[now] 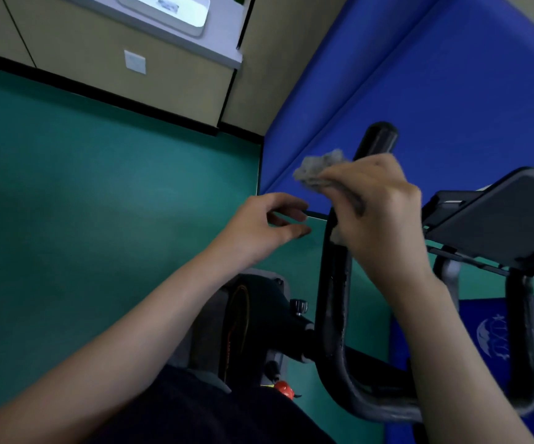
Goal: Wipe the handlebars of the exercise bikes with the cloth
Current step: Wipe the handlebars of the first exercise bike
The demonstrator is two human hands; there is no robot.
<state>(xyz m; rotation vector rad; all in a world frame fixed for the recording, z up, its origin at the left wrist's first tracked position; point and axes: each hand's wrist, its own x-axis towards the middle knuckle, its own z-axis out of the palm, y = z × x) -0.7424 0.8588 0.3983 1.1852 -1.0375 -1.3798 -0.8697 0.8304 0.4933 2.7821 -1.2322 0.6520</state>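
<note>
A black U-shaped handlebar (334,302) of an exercise bike rises in front of me, its left bar ending in a rounded tip (381,133). My right hand (384,206) grips a crumpled grey cloth (318,169) against the upper part of that left bar. The cloth sticks out to the left of my fingers. My left hand (265,227) hovers just left of the bar with fingers loosely curled, holding nothing and touching nothing. The right bar (523,341) stands bare.
The bike's grey console (496,219) sits at the right, above the handlebar. Its black body with an adjustment knob (299,306) and a red part (283,387) lies below. Blue mats (435,84) lean behind. The floor (83,174) is teal; beige cabinets (163,75) stand far left.
</note>
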